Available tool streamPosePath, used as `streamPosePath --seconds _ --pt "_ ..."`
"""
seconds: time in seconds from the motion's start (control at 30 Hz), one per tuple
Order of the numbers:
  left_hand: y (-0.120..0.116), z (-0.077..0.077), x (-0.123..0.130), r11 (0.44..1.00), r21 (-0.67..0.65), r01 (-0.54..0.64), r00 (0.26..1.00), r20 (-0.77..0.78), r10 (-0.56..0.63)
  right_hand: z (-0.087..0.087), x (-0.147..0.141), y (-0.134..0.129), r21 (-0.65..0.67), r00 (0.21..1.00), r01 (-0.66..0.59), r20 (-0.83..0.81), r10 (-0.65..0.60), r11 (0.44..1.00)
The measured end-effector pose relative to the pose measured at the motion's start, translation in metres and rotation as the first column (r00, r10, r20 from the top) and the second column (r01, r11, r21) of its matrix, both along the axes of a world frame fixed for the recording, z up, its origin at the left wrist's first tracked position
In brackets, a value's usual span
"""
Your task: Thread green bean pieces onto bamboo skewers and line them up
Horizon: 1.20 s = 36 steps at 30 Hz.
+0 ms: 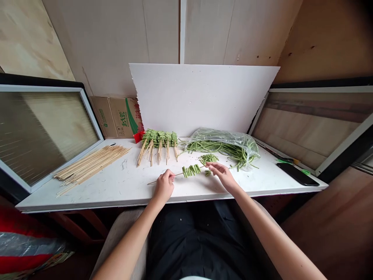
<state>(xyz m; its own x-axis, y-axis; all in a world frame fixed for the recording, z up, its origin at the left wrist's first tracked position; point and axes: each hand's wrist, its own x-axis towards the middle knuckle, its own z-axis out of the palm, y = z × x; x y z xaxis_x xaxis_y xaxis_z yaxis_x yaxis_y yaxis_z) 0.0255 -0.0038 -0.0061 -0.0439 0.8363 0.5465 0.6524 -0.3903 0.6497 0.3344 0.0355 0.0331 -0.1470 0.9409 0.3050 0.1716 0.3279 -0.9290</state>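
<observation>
Gripping bamboo skewer [178,174] of cut long beans [191,170] in left hand [164,184].
With right hand [220,172] half-curled at its end; cannot tell whether pinching.

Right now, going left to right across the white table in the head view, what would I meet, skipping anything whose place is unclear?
Loose thin sticks → stack of filled skewers → single row of threaded green pieces → right hand → black phone.
</observation>
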Motion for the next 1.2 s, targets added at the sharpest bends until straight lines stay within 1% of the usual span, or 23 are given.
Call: streamPosePath --seconds 0.03,0.1,0.13,0.2,0.27,0.33,0.43,0.53,0.6,0.77,0.83,0.9,0.97,1.03,1.1,1.13,1.2 --pt "0.000 0.000 0.000 1.000 -0.001 -0.009 1.000 0.005 0.009 0.001 0.007 0.003 0.045 0.998 0.027 0.056 -0.030 0.999" --pt "0.001 -0.001 0.000 1.000 0.000 -0.015 1.000 0.001 0.015 0.000 0.019 0.008 0.168 0.966 0.051 0.241 -0.092 0.984" --pt "0.001 -0.002 0.000 1.000 0.002 -0.015 1.000 -0.007 0.016 -0.001 0.023 0.010 0.237 0.930 0.028 0.350 -0.112 0.971" --pt "0.001 -0.003 0.000 1.000 0.010 -0.014 1.000 -0.026 0.014 -0.004 0.028 0.012 0.344 0.833 -0.072 0.538 -0.133 0.936" --pt "0.001 -0.003 0.001 1.000 0.018 -0.009 0.999 -0.042 0.010 -0.008 0.028 0.012 0.394 0.749 -0.157 0.646 -0.151 0.905" --pt "0.000 -0.003 0.001 1.000 0.021 -0.003 0.999 -0.049 0.004 -0.011 0.024 0.011 0.427 0.683 -0.173 0.702 -0.205 0.887" --pt "-0.001 -0.002 0.002 1.000 0.018 -0.002 0.999 -0.053 0.003 -0.014 0.017 0.008 0.480 0.576 -0.150 0.753 -0.318 0.865" --pt "-0.001 -0.001 0.002 1.000 0.014 0.000 0.998 -0.058 0.000 -0.013 0.013 0.006 0.498 0.491 -0.142 0.786 -0.376 0.855" --pt "-0.001 -0.001 0.003 1.000 0.011 0.004 0.998 -0.062 -0.004 -0.012 0.012 0.005 0.490 0.468 -0.139 0.798 -0.379 0.860" --pt "-0.001 -0.002 0.002 1.000 0.005 0.008 0.997 -0.072 -0.007 -0.010 0.012 0.004 0.465 0.443 -0.108 0.814 -0.376 0.879" --pt "-0.001 -0.003 0.002 1.000 0.008 0.010 0.997 -0.075 -0.010 -0.010 0.012 0.004 0.462 0.449 -0.080 0.808 -0.382 0.883" --pt "-0.001 -0.003 0.003 1.000 0.015 0.012 0.997 -0.079 -0.011 -0.011 0.011 0.004 0.468 0.495 -0.061 0.781 -0.380 0.882" --pt "-0.001 -0.003 0.003 1.000 0.020 0.009 0.997 -0.081 -0.008 -0.012 0.011 0.006 0.462 0.590 -0.050 0.729 -0.347 0.885" --pt "-0.001 -0.003 0.002 1.000 0.023 0.003 0.997 -0.079 -0.001 -0.014 0.011 0.008 0.419 0.722 -0.009 0.631 -0.284 0.908" --pt "-0.001 -0.003 0.002 1.000 0.027 -0.005 0.997 -0.072 0.006 -0.017 0.010 0.011 0.320 0.855 0.067 0.469 -0.219 0.945" --pt "0.000 -0.003 0.002 1.000 0.030 -0.008 0.998 -0.068 0.010 -0.019 0.009 0.012 0.256 0.909 0.099 0.371 -0.192 0.962" --pt "0.000 -0.003 0.002 0.999 0.035 -0.014 0.998 -0.053 0.016 -0.021 0.005 0.014 0.121 0.976 0.129 0.162 -0.148 0.984"
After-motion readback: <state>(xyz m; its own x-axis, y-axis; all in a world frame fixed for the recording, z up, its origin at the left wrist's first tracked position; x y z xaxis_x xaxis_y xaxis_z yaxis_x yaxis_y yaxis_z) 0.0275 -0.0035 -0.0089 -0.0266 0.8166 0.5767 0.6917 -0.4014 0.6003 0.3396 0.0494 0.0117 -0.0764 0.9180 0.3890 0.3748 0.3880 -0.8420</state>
